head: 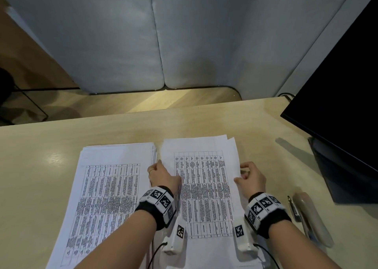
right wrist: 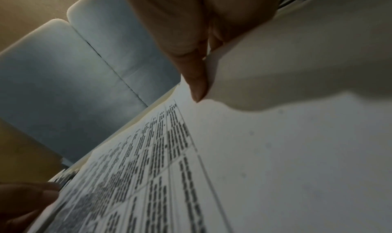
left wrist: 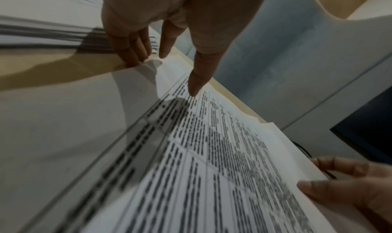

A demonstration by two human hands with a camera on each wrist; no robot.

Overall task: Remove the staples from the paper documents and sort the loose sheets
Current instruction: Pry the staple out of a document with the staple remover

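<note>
Desk (head: 255,121): monitor (head: 337,96) and stapler (head: 313,217) beside paper stacks (head: 106,186).

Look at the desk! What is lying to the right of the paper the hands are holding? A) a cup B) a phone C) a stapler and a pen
C, a pale stapler lies on the desk beside a pen, right of the right hand.
</note>
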